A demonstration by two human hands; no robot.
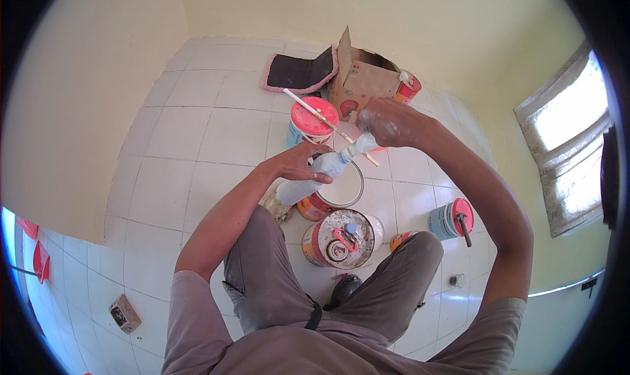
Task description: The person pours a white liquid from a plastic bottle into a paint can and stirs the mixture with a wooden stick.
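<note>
My left hand (305, 162) is wrapped round a long white, paint-smeared object (331, 168), perhaps a bottle or wrapped sleeve, held at a slant above an open tin of white paint (344, 188). My right hand (387, 120) is closed on its narrow upper end. Behind them a long pale stick (305, 103) lies over a red-lidded bucket (314, 116). Below the open tin stands a metal can (318, 240) with a blue cap and red handle, between my bent knees.
A cardboard box (367, 83), dark pink-edged pad (295, 70) and red container (410, 86) sit by the back wall. At right are a red-lidded pail (446, 217) with a tool on top and a small jar (457, 280). A small block (125, 312) lies lower left.
</note>
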